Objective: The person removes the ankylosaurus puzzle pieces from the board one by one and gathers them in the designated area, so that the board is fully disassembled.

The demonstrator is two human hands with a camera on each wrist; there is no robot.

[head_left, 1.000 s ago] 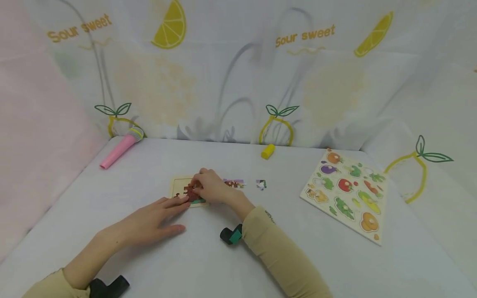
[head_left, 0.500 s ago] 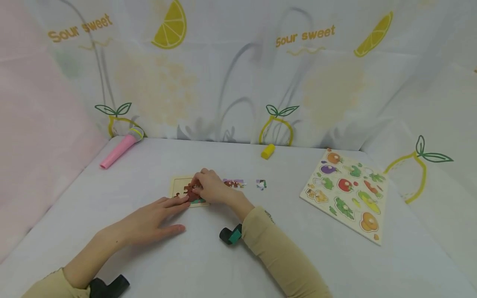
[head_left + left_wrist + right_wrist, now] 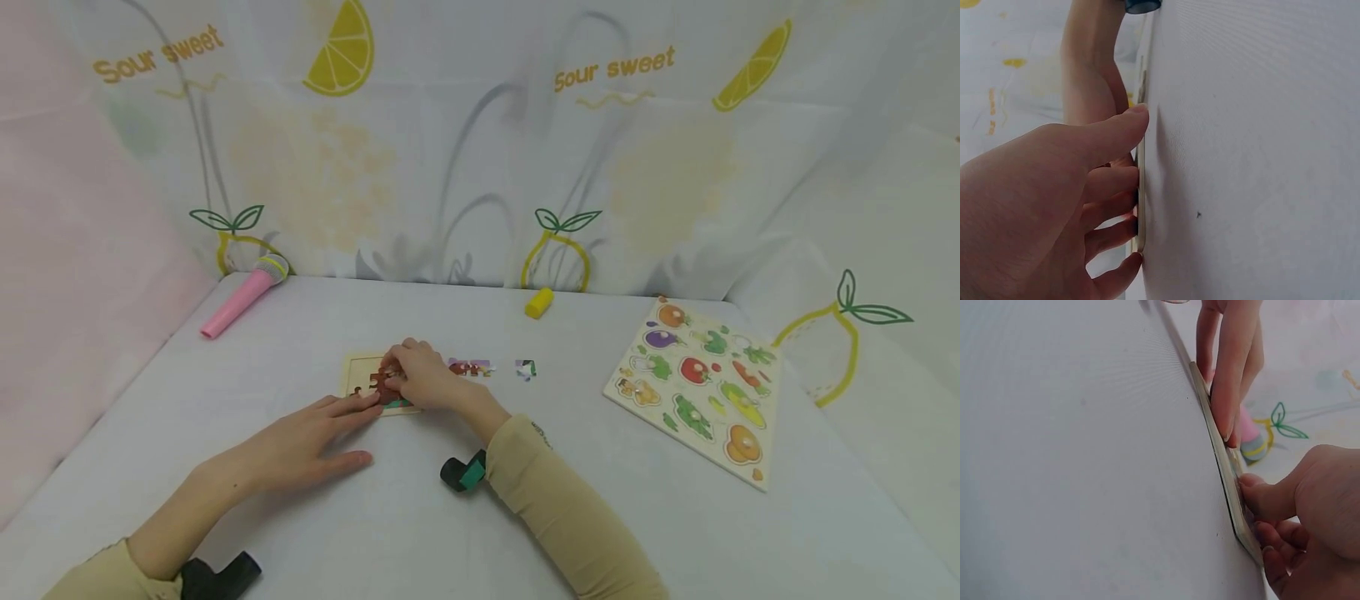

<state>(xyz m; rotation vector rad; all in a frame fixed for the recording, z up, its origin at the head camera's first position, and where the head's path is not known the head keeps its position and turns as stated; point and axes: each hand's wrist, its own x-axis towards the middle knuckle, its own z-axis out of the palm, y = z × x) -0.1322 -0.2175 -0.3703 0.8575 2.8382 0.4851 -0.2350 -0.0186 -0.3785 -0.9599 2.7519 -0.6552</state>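
Note:
A small wooden jigsaw board [image 3: 354, 367] lies on the white table, partly filled with brown and green puzzle pieces [image 3: 382, 386]. My left hand [image 3: 303, 442] rests its extended fingertips on the board's near left part, thumb held apart above the cloth. Over the board's right half, my right hand [image 3: 426, 375] has thumb and fingers bent together, pinching a puzzle piece that the hand mostly hides. In the right wrist view, the right thumb [image 3: 1266, 494] presses on the board top, with the left fingers [image 3: 1235, 362] farther along it. The board's thin edge [image 3: 1142, 219] shows in the left wrist view.
Right of the board lie loose purple-and-brown pieces [image 3: 471, 367] and a white-green piece [image 3: 526, 370]. A vegetable puzzle board [image 3: 701, 392] is at the right. A pink toy microphone [image 3: 238, 302] and a yellow cylinder [image 3: 539, 303] lie near the back edge.
Both hands stay on the board in nearly the same place. The right fingers shift only very slightly, and the whole view tilts a little.

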